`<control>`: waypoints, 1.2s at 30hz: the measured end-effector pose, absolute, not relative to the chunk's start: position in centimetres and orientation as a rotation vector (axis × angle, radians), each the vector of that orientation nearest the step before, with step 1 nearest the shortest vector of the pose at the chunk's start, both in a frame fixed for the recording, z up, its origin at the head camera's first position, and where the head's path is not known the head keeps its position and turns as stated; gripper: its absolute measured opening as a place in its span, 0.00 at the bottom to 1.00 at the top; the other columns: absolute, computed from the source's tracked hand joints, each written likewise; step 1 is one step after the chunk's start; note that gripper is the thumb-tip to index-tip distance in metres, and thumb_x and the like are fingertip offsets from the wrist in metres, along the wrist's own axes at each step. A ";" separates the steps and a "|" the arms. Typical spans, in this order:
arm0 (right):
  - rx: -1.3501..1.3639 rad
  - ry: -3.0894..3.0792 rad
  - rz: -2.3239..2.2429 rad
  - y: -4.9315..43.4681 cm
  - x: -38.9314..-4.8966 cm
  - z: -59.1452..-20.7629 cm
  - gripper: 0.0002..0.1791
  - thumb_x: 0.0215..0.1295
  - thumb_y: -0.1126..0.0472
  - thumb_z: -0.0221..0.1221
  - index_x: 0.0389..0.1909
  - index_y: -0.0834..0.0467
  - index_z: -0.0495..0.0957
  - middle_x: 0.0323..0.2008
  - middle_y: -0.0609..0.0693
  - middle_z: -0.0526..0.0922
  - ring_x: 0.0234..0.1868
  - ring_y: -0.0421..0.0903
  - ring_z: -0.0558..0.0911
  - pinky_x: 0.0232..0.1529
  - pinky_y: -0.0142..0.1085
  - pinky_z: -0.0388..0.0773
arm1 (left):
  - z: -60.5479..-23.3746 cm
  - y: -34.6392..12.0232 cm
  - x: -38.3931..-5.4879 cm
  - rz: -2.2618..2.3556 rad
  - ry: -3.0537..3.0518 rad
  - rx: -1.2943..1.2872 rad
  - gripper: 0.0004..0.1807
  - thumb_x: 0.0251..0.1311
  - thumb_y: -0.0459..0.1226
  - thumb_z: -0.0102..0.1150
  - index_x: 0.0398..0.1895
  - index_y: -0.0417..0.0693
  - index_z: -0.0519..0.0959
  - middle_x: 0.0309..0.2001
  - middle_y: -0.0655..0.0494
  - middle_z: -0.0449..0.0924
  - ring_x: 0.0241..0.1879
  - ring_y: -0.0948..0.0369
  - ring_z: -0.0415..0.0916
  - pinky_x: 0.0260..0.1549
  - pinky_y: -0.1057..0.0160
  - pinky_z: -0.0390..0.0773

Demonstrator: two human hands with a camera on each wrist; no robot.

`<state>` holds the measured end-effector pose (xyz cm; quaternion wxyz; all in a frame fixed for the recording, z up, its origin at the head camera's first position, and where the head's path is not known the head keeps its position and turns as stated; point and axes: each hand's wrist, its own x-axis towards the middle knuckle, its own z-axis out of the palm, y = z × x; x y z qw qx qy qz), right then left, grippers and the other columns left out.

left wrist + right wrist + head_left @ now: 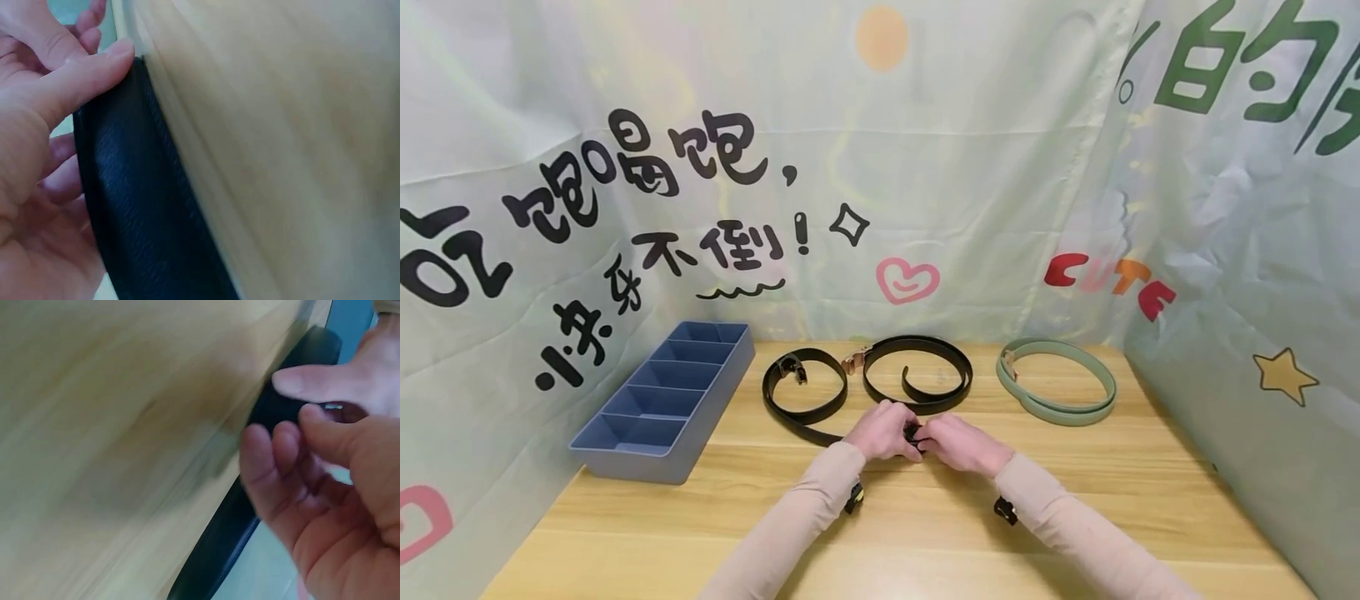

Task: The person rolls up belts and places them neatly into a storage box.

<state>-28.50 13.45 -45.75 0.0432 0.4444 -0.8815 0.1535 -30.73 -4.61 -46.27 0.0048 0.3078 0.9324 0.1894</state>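
Observation:
A black belt (808, 432) with a dark buckle lies loosely coiled on the left, and its strap runs to both hands. My left hand (883, 432) grips the strap, its thumb pressed along the black leather (137, 187) in the left wrist view. Fingertips of my right hand (962, 443) pinch at the same strap close beside the left thumb. In the right wrist view the right hand (331, 487) partly hides the strap. Just behind the hands lies a second black belt (958, 358), coiled, with a rose-gold buckle (854, 360).
A coiled light green belt (1067, 417) lies at the back right of the wooden table (925, 542). At the left stands a blue-grey tray (707, 425) divided into several compartments. Printed fabric (820, 275) encloses the back and sides.

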 end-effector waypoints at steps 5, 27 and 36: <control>1.434 -2.688 0.503 14.5 -29.0 -45.8 0.08 0.66 0.70 0.59 0.39 0.58 0.85 0.39 0.52 0.86 0.41 0.46 0.85 0.44 0.36 0.81 | -46.3 -5.2 -31.1 0.767 2.594 1.040 0.35 0.45 0.33 0.77 0.61 0.53 0.78 0.43 0.60 0.86 0.33 0.71 0.78 0.36 0.72 0.76; 1.414 -2.725 0.487 14.7 -29.1 -45.9 0.06 0.69 0.66 0.57 0.33 0.56 0.81 0.31 0.47 0.84 0.32 0.35 0.78 0.36 0.32 0.77 | -46.4 -5.1 -31.5 0.718 2.697 1.049 0.30 0.42 0.44 0.79 0.53 0.55 0.81 0.43 0.63 0.84 0.31 0.72 0.76 0.36 0.73 0.74; 1.392 -2.772 0.491 15.1 -28.8 -45.9 0.08 0.69 0.68 0.55 0.36 0.55 0.82 0.33 0.48 0.84 0.34 0.38 0.80 0.39 0.34 0.78 | -46.4 -4.9 -31.0 0.735 2.723 1.024 0.25 0.42 0.38 0.79 0.47 0.56 0.83 0.38 0.66 0.85 0.32 0.72 0.76 0.38 0.73 0.74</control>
